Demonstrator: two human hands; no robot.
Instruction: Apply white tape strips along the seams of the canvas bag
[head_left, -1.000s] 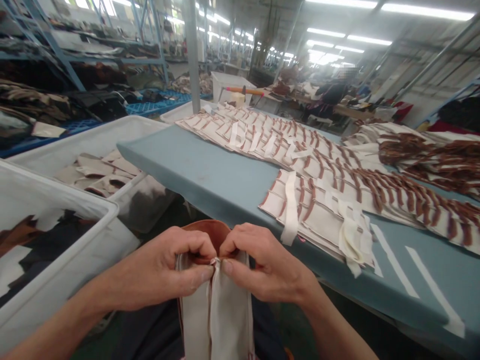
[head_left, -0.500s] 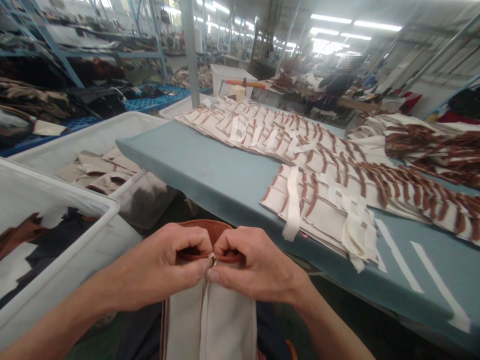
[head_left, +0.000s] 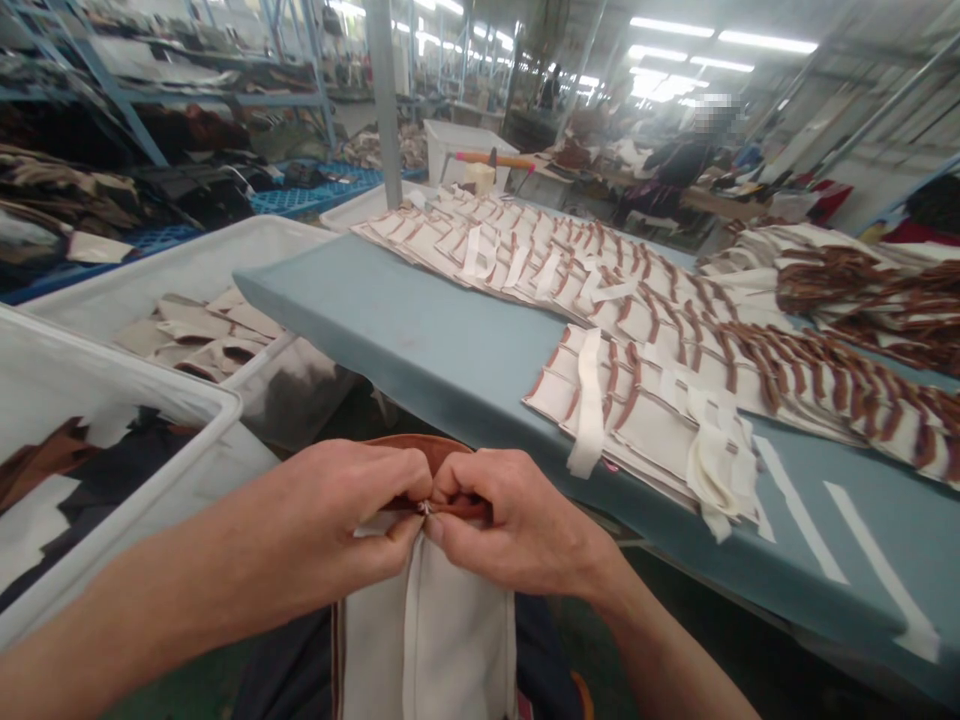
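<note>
A cream sewn tube point(head_left: 459, 640) with a brown lining, shaped like a boot shaft, hangs upright over my lap with a seam down its middle. My left hand point(head_left: 352, 515) is closed on its top edge, left of the seam. Just right of that seam, my right hand point(head_left: 499, 520) pinches the same edge. Thumbs and curled forefingers nearly meet at a small whitish tuft, perhaps thread ends, at the seam top. Behind the fingers curves the far brown rim. Whether the fingers hold anything besides the edge is hidden.
A blue-grey table point(head_left: 360, 310) lies ahead, bearing overlapping rows of cream and brown pieces point(head_left: 637, 400) and white strips point(head_left: 799, 510). White bins point(head_left: 225, 400) with cut pieces stand at left. A metal post point(head_left: 386, 110) rises behind the table. A person point(head_left: 679, 160) sits far back.
My left hand has turned slightly at the wrist, and its thumb has drawn down a little from the seam top. Both hands keep their pinch. The view has shifted slightly.
</note>
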